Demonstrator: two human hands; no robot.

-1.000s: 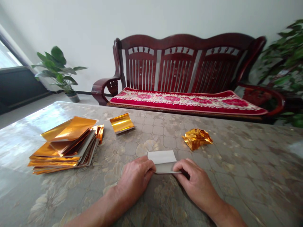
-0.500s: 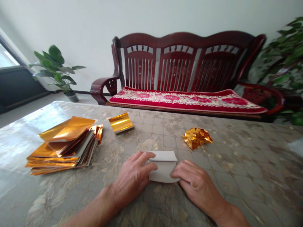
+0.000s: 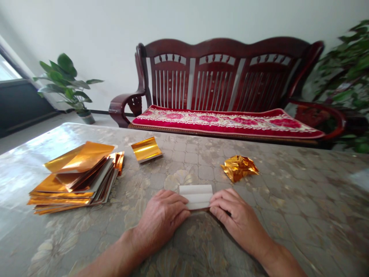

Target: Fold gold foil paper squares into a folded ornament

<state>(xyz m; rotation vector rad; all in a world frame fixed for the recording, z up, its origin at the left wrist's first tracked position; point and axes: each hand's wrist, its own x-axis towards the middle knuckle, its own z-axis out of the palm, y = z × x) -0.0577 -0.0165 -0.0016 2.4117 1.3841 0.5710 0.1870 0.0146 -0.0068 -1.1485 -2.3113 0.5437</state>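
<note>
A sheet of foil paper [image 3: 196, 195], white side up and creased lengthwise, lies on the table between my hands. My left hand [image 3: 165, 211] has its fingers closed on the left end of the sheet. At the right end, my right hand [image 3: 230, 211] pinches the near corner between thumb and fingers. The near edge of the sheet is folded up, with a thin orange-brown line showing along it. My fingertips hide both ends of the paper.
A stack of gold foil sheets [image 3: 75, 181] lies at the left of the patterned table [image 3: 161, 250]. One curled gold sheet [image 3: 147, 149] is beyond my left hand, and crumpled gold foil [image 3: 240, 168] is beyond my right. A wooden bench [image 3: 216, 84] stands behind.
The near part of the sheet, flat and bowed before, is now folded up, so the paper looks narrower. My right hand has closed on its near right corner.
</note>
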